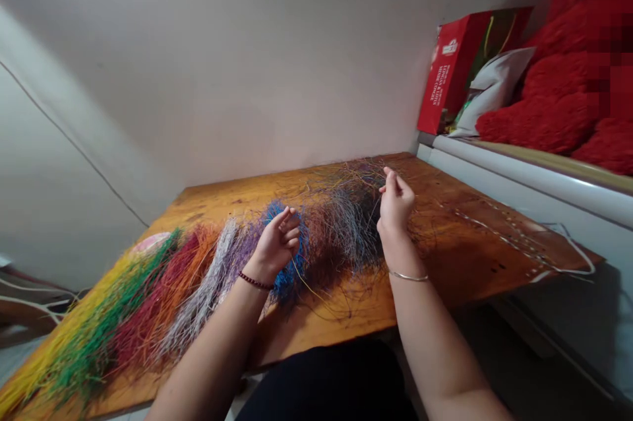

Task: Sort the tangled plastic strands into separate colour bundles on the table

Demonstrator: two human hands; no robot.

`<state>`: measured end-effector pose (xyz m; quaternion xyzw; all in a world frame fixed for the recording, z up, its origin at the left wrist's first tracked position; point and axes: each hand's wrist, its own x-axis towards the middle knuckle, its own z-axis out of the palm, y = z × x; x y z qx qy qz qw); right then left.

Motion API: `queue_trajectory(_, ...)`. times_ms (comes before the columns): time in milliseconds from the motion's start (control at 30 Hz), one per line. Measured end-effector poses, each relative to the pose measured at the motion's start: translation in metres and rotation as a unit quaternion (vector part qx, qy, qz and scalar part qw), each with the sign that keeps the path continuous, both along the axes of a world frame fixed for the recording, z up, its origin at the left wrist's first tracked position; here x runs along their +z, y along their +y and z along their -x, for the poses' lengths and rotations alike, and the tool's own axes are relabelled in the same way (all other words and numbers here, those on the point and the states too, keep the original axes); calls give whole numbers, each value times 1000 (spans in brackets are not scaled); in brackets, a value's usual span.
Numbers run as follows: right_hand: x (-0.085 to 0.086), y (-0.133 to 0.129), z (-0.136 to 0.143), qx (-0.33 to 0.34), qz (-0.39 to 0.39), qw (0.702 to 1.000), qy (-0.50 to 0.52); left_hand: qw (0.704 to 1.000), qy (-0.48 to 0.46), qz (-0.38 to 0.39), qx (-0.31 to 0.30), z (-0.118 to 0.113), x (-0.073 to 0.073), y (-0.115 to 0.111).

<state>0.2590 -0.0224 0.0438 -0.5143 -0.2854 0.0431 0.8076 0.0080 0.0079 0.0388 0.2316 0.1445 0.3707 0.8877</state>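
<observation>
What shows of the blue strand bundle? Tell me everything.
The blue strand bundle is a sheaf of thin, wiry bright-blue filaments, plastic-looking, fanned loosely and lying flat on the wooden table. It sits between purple-white strands and rust-brown ones. The left hand hovers over its middle, hiding part; contact is unclear.

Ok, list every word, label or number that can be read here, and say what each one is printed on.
Tall red cardboard box on the ledge at right: a white logo near its top and vertical white lettering down its side, both too small and blurred to read.
White plastic bag leaning against it: no print that can be made out.
Wooden table, coloured wire bundles, wall: no text.
</observation>
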Motion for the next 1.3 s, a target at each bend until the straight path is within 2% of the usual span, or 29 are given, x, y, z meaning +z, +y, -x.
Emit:
queue_trajectory(67,-4,2,-3,-17,50,997,-52,1000,11,-8,0,-1,0,-2)
queue_trajectory(133,-8,3,-2,2,153,980,-123,1000,26,-15,4,-1,-1,-4)
queue_trajectory(233,-14,2,7,1,351,908,-228,999,45,-27,4,0,-2,-5)
queue_trajectory(300,-17,-1,14,-20,443,854,-272,998,55,-40,0,2,-2,-5)
queue_trajectory(367,-20,-2,19,-7,487,816,-312,996,69,-59,-5,3,-2,-4)
queue_trajectory(433,-23,-2,22,31,500,796,-341,993,91,-79,-1,3,-1,-4)
queue_trajectory(500,-23,-1,24,37,482,806,-341,989,116,-92,10,1,-1,-6)
queue_trajectory(567,-19,-1,26,-6,415,851,-321,986,130,-99,15,-1,0,-8)
queue_trajectory(667,-11,-4,32,-132,220,926,-277,987,126,-101,-5,-6,0,-11)
queue_trajectory(733,-9,-8,40,-197,93,940,-262,988,122,-95,-24,-8,-1,-12)
queue_trajectory(767,-10,-11,44,-206,51,939,-272,988,122,-95,-26,-9,-2,-13)
queue_trajectory(833,-15,-17,57,-162,16,928,-334,986,125,-108,-18,-10,-4,-14)
queue_trajectory(933,-25,-24,81,17,48,885,-463,977,151,-152,0,-13,-11,-16)
queue_trajectory(1000,-29,-28,97,123,90,856,-495,967,183,-177,12,-15,-15,-17)
queue_trajectory(1033,-29,-30,103,158,105,850,-491,963,195,-187,18,-15,-17,-17)
queue_trajectory(1067,-28,-31,107,181,116,852,-478,960,202,-193,21,-16,-18,-16)
queue_trajectory(1200,-23,-25,108,224,146,890,-369,962,189,-196,-7,-16,-21,-14)
queue_trajectory(1300,-23,-11,99,322,157,896,-263,965,177,-195,-17,-17,-21,-15)
